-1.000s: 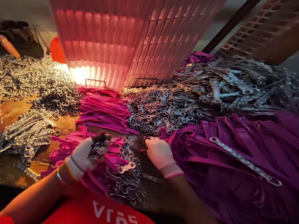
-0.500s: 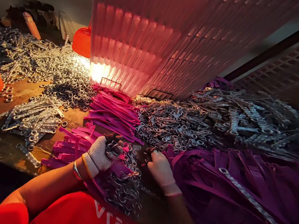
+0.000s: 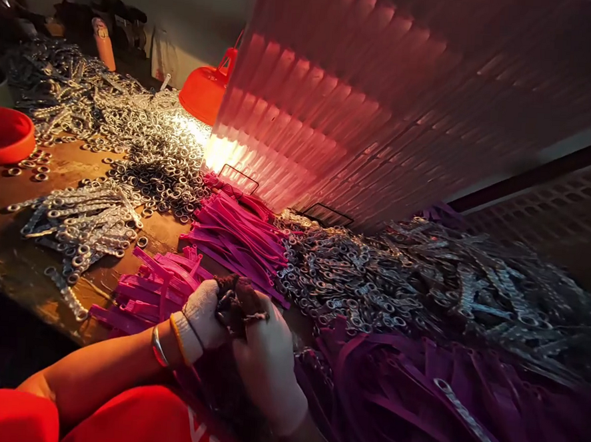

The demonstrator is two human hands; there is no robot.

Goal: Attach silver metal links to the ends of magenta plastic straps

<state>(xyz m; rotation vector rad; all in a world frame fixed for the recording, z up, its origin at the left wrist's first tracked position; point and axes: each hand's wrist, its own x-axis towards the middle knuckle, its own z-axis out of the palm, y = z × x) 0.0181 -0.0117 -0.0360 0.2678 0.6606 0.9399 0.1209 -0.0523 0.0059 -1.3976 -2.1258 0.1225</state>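
My left hand (image 3: 200,315), in a white glove with dark fingertips, is closed round a bunch of dark metal rings (image 3: 226,308). My right hand (image 3: 269,363), gloved too, has come up against it with fingers curled. A small ring-like end (image 3: 256,317) shows at the right fingers, but what they pinch is hidden in shadow. Beside the left wrist lie bright pink flat straps (image 3: 145,292). Purple straps (image 3: 390,380) lie heaped to the right of my right hand, with one long silver ring-ended strip (image 3: 468,418) on top.
A pink strap bundle (image 3: 239,234) lies ahead. Silver ring-ended strips (image 3: 85,221) are piled at left, more strips (image 3: 452,277) at right. Loose rings (image 3: 163,166) spread under a red lamp (image 3: 203,92). A ribbed translucent panel (image 3: 322,109) stands behind; a red bowl (image 3: 5,138) is at left.
My right hand has moved left and met my left hand at the bunch of rings. The view has shifted and tilted, so the lamp and panel sit farther right.
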